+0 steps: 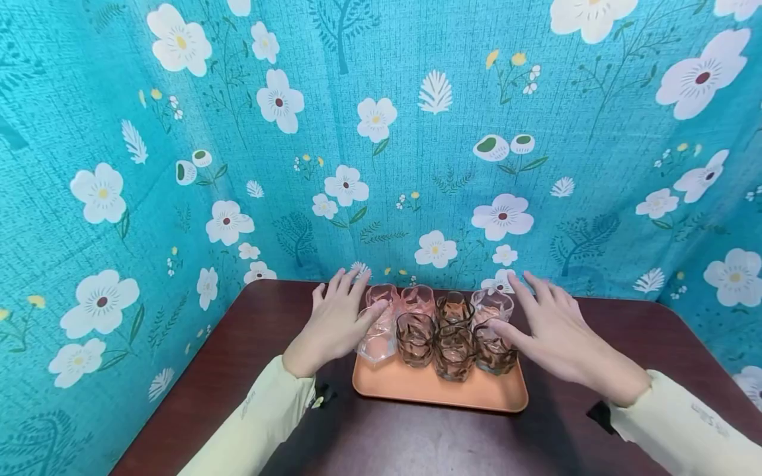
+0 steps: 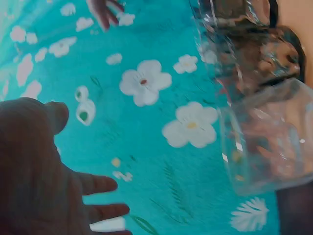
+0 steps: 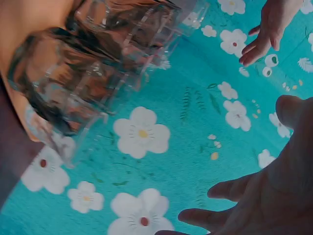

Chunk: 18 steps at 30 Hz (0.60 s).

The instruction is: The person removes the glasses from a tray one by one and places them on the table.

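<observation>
The pale sleeves [image 1: 262, 413] were nearest the viewer, behind the fingers of both hands. The dark tabletop [image 1: 387, 439] extended below the fingers. The orange tray [image 1: 440, 393] lay on it, between the two hands and lower than the fingertips.

The near row of glasses stood on the tray between the thumbs. A clear glass [image 1: 377, 347] was closest to the left thumb. Three smoked glasses [image 1: 454, 360] continued from it toward the right thumb, the last one just below that thumb.

The left hand [image 1: 333, 324] was spread wide, fingers extended and separated, thumb pointing inward; it held nothing. The right hand [image 1: 559, 330] mirrored it, fingers extended, thumb apart from them, also gripping nothing. Both wrist views showed a gap between hand and glasses.

The far row stood between the two sets of fingertips: two pink glasses [image 1: 418, 299] toward the left fingers, a brown glass [image 1: 454, 307] midway, and a lightly tinted glass [image 1: 493, 303] toward the right fingers. Beyond the fingertips hung a turquoise flowered cloth [image 1: 405, 198].
</observation>
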{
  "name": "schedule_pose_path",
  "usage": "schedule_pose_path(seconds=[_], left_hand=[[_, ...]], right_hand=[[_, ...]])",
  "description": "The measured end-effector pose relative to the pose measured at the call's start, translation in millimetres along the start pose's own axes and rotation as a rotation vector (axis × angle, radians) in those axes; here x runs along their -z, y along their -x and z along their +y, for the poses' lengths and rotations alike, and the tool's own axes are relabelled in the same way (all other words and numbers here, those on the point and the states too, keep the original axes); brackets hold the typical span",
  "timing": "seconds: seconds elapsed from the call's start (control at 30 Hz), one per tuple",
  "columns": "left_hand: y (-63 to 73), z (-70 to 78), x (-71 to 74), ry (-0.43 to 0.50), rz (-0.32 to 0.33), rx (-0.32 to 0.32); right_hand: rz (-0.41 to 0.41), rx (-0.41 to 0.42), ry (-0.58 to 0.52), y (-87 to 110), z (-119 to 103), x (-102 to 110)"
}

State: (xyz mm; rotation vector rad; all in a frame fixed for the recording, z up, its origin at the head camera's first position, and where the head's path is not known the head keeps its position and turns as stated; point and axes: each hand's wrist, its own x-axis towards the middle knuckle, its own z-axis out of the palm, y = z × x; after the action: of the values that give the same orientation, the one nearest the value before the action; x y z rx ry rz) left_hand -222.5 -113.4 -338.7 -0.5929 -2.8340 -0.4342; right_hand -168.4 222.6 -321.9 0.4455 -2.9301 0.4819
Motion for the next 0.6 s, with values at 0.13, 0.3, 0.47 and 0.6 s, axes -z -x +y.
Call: schedule_pose_path(seconds=[0.13, 0.3, 0.47, 0.6], left_hand=[[-7.9, -15.7, -10.1, 0.060, 0.042, 0.015], [-15.0, -37.4, -24.2, 0.112, 0.049, 0.060], [-22.5, -58.5, -36.9, 0.191, -0.007, 0.002], [-30.4, -73.4, -46.8, 0.253, -0.052, -0.068]], right_hand=[[-0.007, -0.045, -0.061, 6.3, 12, -10], [-0.015, -0.119, -0.101, 15.3, 27, -25], [0.003, -0.182, -0.095, 22.0, 40, -44], [0.041, -0.167, -0.092, 26.1, 49, -62]])
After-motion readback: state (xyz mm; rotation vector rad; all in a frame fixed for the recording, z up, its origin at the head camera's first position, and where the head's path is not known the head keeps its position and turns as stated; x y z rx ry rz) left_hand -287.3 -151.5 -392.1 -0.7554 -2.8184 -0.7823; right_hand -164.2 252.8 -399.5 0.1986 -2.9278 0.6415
